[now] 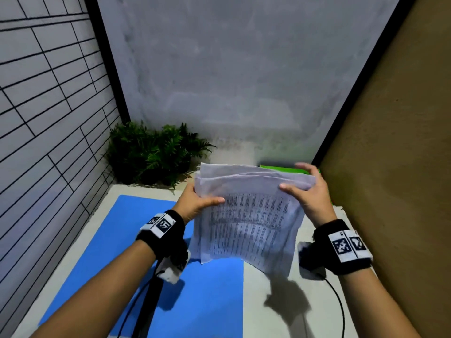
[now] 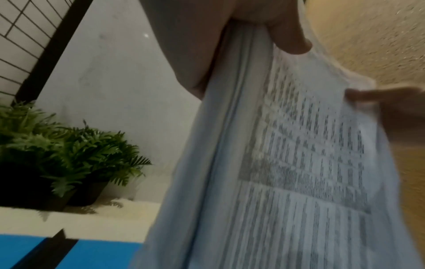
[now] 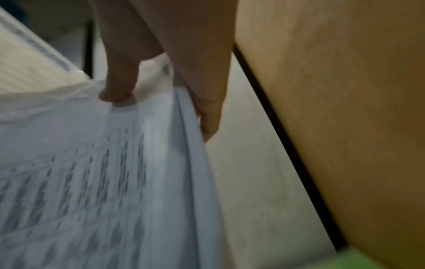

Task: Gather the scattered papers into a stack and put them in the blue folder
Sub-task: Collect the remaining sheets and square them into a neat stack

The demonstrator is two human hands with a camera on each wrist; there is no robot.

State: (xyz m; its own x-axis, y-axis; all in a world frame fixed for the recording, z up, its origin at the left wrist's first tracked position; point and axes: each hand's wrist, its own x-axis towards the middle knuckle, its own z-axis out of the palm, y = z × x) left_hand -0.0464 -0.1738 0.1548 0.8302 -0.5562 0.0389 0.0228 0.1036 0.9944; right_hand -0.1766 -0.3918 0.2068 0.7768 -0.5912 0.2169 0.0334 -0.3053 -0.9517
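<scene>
A stack of white printed papers (image 1: 249, 215) hangs upright above the table, held at its two upper corners. My left hand (image 1: 197, 202) pinches the left edge, thumb on the printed face. My right hand (image 1: 305, 191) pinches the right edge, thumb in front and fingers behind. The lower edge of the papers hangs just above the open blue folder (image 1: 136, 240), which lies flat on the table at the left. In the left wrist view the papers (image 2: 287, 163) fill the right half under my thumb (image 2: 292, 36). In the right wrist view my thumb (image 3: 119, 85) presses on the papers (image 3: 103, 172).
A potted fern (image 1: 151, 152) stands at the back left corner of the white table (image 1: 268, 301). A green object (image 1: 280, 169) lies behind the papers at the back right. A brown panel (image 1: 390, 142) closes the right side, a tiled wall the left. Black cables run from both wrists.
</scene>
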